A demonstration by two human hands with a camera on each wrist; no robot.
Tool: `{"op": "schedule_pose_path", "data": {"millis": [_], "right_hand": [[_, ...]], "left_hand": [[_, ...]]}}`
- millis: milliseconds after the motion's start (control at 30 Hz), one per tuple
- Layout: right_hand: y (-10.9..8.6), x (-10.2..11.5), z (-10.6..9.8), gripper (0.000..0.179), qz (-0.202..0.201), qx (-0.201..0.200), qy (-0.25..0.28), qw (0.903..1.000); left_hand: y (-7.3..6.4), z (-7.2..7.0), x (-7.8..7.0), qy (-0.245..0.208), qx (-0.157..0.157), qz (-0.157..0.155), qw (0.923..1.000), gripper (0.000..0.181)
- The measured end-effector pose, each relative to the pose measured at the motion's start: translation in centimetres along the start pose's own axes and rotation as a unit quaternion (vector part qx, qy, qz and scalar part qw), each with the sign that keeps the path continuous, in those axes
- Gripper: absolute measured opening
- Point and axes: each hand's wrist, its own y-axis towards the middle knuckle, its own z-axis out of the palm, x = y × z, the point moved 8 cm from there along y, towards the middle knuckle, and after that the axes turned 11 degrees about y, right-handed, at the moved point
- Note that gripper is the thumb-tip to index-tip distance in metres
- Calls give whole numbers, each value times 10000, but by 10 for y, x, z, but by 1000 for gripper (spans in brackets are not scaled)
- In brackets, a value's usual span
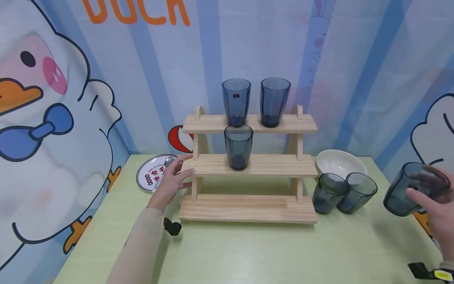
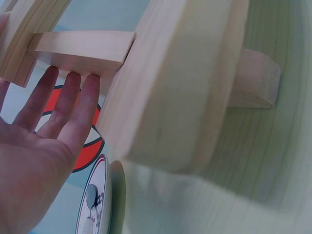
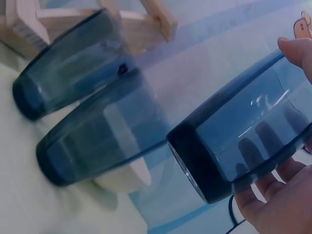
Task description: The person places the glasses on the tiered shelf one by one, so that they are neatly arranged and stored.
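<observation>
My left hand [image 1: 171, 182] holds the left end of the three-tier wooden rack [image 1: 248, 213] at its middle board. In the left wrist view, three fingers [image 2: 62, 105] reach the upright below that board. Off to the right, my right hand [image 1: 438, 209] grips a blue-grey drinking glass [image 1: 402, 193], tilted with its base toward the rack and raised above the table. Thumb and fingers lie on opposite sides of it in the right wrist view. Two matching glasses [image 1: 237, 100] [image 1: 274, 100] stand on the top board and another glass [image 1: 239, 148] on the middle one.
Right of the rack, two more glasses [image 1: 328, 195] [image 1: 358, 193] stand side by side before a white bowl [image 1: 340, 159]. A printed plate [image 1: 146, 177] with a spoon [image 1: 169, 160] lies behind my left hand. A striped cartoon curtain [image 1: 159, 71] backs the pale green table [image 1: 248, 252].
</observation>
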Motion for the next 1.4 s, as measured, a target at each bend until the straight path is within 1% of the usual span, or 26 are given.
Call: {"op": "schedule_pose_path", "data": {"millis": [100,200,267,367,433,500,533,600,667,700,900,933,967,1067,1200,1267,1400], "right_hand": [[-1,16,6,66,-220,83,66,9997],[-2,31,14,66,-323,252,180,9990],[-2,41,21,68,-411,441,346,9976],[-2,54,34,69,-454,733,816,9929],[-1,62,42,68,-463,902,1284,9865],[-1,69,50,67,-443,1051,1760,9778],[-1,72,55,67,-450,1093,1880,9750],[-1,78,64,66,-482,1243,2235,9656],[0,84,73,66,-501,1341,2368,9610],[0,87,78,66,-518,1374,2355,9607],[-1,103,109,67,-438,1809,2928,9379],[-2,104,115,67,-403,1894,3037,9329],[-2,106,120,66,-381,1955,3061,9309],[-4,111,135,66,-340,2083,3006,9301],[-6,115,153,65,-281,2176,2805,9344],[-7,116,161,64,-283,2199,2626,9391],[-7,117,176,64,-305,2194,2140,9514]], "left_hand": [[0,0,-1,3,-1,-2,10000,55],[0,-1,-1,-21,-4,-5,10000,55],[0,0,-1,-20,23,-9,10000,56],[0,0,0,-32,49,-35,10000,58],[1,1,0,-29,60,-62,10000,58],[1,1,1,-37,56,-90,9999,58],[0,1,1,-34,53,-98,9999,58],[0,1,0,-36,45,-105,9999,58],[-1,1,-1,-27,19,-102,9999,58],[-1,1,-1,-20,13,-100,9999,58],[-1,1,-1,22,8,-121,9999,58],[-1,1,-1,18,9,-133,9999,58],[-1,1,-1,9,11,-140,9999,58],[-1,1,-1,-17,31,-156,9999,58],[0,1,-2,-19,48,-118,9999,59],[0,1,-2,-26,51,-107,9999,59],[-1,1,-1,-51,49,-132,9999,58]]}}
